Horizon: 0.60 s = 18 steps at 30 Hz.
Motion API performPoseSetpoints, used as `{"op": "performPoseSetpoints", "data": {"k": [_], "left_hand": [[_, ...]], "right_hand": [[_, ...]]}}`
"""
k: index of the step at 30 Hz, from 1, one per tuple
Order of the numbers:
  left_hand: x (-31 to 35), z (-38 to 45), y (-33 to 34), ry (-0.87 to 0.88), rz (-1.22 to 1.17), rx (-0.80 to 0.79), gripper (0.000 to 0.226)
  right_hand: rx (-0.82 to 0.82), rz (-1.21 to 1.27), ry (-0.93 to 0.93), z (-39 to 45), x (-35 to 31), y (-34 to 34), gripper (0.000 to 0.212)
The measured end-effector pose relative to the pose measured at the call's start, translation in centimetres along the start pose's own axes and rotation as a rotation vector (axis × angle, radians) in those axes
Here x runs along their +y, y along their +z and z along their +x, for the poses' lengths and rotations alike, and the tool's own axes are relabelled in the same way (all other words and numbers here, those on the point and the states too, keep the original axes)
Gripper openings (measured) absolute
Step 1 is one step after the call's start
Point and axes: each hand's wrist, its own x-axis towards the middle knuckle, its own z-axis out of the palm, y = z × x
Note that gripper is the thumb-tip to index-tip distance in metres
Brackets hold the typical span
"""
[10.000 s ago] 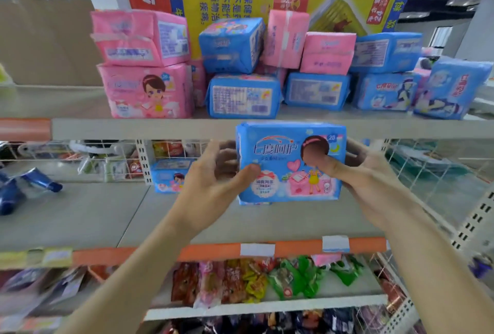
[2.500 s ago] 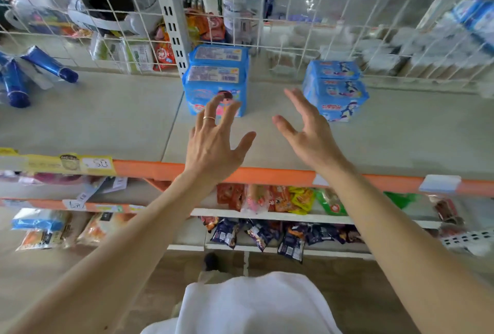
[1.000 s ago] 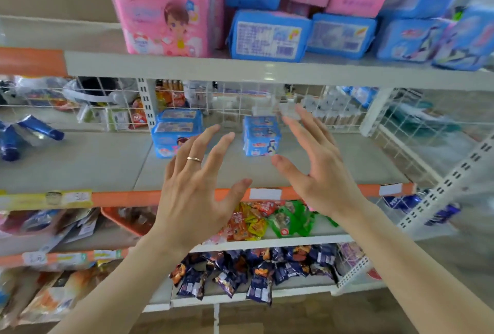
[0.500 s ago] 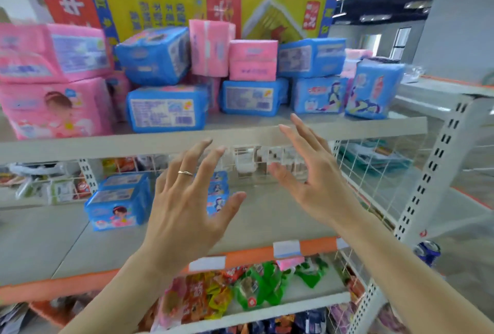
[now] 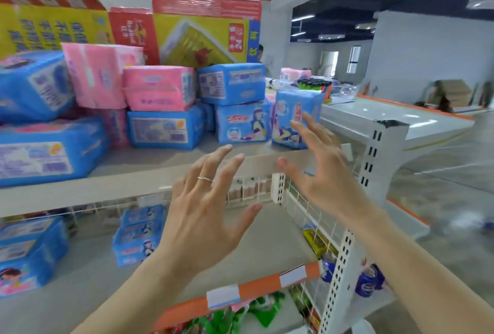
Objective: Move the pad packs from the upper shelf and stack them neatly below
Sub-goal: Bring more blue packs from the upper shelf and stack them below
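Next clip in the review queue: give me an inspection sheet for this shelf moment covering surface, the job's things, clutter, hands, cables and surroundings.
Surface: grey upper shelf above a grey lower shelf with an orange front strip.
Job's things: blue pad packs and pink pad packs piled unevenly on the upper shelf; two small stacks of blue packs stand below.
Clutter: yellow and red cartons behind the packs; snack bags and drink cans lower down.
Hands: left hand and right hand open, fingers spread, empty, raised toward the upper shelf's right end.
Cables: nothing seen.
Surroundings: white perforated uprights, wire back grid, another counter and an open hall to the right.
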Motion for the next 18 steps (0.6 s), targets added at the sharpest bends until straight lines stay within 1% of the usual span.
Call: {"op": "performPoseSetpoints", "data": {"k": [3, 6, 8, 10, 11, 13, 15, 18], "left_hand": [[-0.1, 0.9, 1.1, 0.025, -0.015, 0.004, 0.071], [-0.8, 1.3, 1.7, 0.034, -0.022, 0.000, 0.071], [-1.5, 1.4, 1.6, 0.032, -0.019, 0.007, 0.070], [-2.2, 1.4, 1.2, 0.027, -0.020, 0.018, 0.068], [-2.5, 1.4, 0.8, 0.025, -0.020, 0.023, 0.068], [-3.2, 1.3, 0.2, 0.026, -0.011, 0.033, 0.067], [-3.7, 1.3, -0.4, 0.032, 0.000, 0.044, 0.066], [-3.7, 1.4, -1.2, 0.024, -0.007, 0.063, 0.067]], "right_hand": [[0.074, -0.002, 0.128, 2.3, 1.0, -0.6, 0.081], [0.141, 0.031, 0.301, 4.7, 2.0, -0.3, 0.100], [0.110, 0.075, 0.423, 6.4, 2.8, 0.2, 0.114], [0.056, 0.206, 0.503, 7.6, 3.6, 0.8, 0.119], [0.043, 0.264, 0.524, 8.0, 4.1, 1.2, 0.118], [0.052, 0.299, 0.531, 8.5, 5.0, 2.0, 0.109], [0.087, 0.291, 0.502, 8.7, 5.4, 2.4, 0.095], [0.167, 0.272, 0.418, 8.4, 4.8, 2.2, 0.090]]}}
